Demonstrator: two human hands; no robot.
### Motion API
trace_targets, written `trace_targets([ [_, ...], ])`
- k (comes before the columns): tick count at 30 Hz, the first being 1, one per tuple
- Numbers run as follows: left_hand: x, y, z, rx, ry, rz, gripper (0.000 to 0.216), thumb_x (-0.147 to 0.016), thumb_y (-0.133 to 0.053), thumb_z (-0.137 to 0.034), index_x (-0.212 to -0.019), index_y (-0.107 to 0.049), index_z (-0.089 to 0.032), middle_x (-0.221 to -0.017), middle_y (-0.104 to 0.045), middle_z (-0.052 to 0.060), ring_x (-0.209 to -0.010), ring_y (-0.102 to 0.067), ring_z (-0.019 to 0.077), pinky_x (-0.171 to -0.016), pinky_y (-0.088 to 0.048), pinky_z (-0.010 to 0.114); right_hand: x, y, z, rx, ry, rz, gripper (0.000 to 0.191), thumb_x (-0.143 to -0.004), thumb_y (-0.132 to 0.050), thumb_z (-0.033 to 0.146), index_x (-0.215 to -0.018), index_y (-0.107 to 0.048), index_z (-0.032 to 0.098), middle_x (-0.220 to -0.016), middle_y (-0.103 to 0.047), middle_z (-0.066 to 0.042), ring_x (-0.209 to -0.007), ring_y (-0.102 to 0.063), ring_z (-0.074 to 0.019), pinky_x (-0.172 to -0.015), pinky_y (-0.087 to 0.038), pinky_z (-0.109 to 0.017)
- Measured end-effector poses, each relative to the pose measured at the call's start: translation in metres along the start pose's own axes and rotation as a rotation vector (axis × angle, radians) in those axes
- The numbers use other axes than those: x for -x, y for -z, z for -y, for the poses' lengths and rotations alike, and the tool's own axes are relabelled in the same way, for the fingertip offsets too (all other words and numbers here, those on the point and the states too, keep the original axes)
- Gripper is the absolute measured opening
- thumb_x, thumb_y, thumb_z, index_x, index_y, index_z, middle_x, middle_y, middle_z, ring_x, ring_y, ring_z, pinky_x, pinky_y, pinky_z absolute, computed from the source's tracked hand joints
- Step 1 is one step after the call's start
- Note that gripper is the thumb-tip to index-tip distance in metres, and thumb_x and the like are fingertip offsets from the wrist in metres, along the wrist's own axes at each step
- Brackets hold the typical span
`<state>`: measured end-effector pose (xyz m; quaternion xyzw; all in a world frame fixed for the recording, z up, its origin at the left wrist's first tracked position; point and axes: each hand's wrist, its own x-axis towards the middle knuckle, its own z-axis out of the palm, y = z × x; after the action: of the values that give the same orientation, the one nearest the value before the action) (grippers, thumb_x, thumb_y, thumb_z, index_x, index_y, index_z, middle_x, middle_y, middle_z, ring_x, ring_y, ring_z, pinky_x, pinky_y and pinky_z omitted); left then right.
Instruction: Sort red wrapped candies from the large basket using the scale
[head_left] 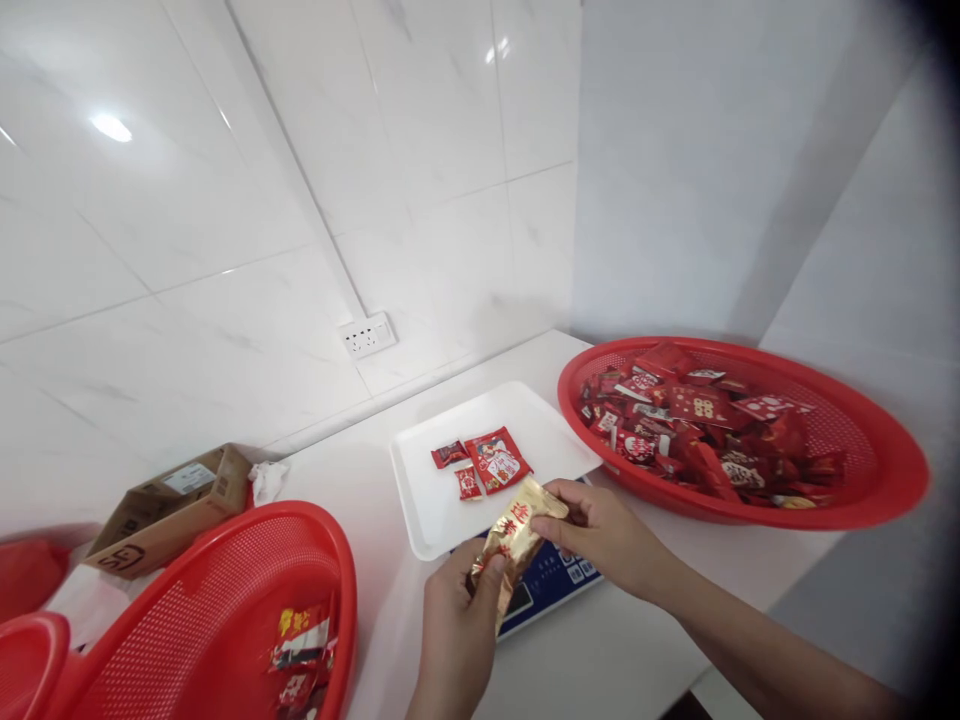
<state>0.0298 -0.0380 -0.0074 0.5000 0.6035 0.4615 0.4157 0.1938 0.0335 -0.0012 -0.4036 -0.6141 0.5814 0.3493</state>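
Observation:
A gold wrapped snack packet [519,520] with red lettering is pinched between my two hands. My left hand [465,600] grips its lower end, and my right hand [589,525] holds the upper end. Just beyond them is a white tray [420,520], carrying a larger red snack packet [498,459] and two small red wrapped sweets, one dark red [449,454] and one bright red [468,483]. Under the packet shows a blue digital scale [559,585] with buttons, partly hidden by my hands and the tray.
At the right stands a red plastic basket [885,470] heaped with red wrapped snacks. Another red basket [187,620] at lower left holds several packets [304,640]. Behind it lie an open cardboard box [165,515] and crumpled white tissue [268,481]. A wall socket [367,335] sits above the white table.

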Motion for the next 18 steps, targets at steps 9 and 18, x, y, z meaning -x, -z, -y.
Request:
trace_targets([
  [9, 0.004, -0.001, -0.001, 0.311, 0.112, 0.171, 0.037, -0.081, -0.055, -0.041, -0.109, -0.062, -0.018, -0.063, -0.056, -0.002, -0.054, -0.044, 0.0099, -0.047, -0.033, 0.018, -0.006, 0.007, -0.008, -0.174, 0.011, -0.039, 0.050, -0.071, -0.064, 0.049, -0.110, -0.057, 0.019, -0.067, -0.062, 0.001, -0.064, -0.059, -0.0152, -0.061, -0.047, -0.029],
  [18, 0.006, -0.006, -0.003, 0.286, 0.031, 0.259, 0.040, -0.079, -0.054, -0.023, -0.119, -0.058, -0.022, -0.106, -0.065, 0.005, -0.094, -0.057, 0.0216, -0.083, -0.043, 0.031, -0.005, 0.011, -0.008, -0.208, 0.014, -0.016, 0.043, -0.068, -0.069, 0.042, -0.101, -0.056, 0.019, -0.076, -0.063, 0.000, -0.068, -0.058, -0.0147, -0.059, -0.045, -0.027],
])
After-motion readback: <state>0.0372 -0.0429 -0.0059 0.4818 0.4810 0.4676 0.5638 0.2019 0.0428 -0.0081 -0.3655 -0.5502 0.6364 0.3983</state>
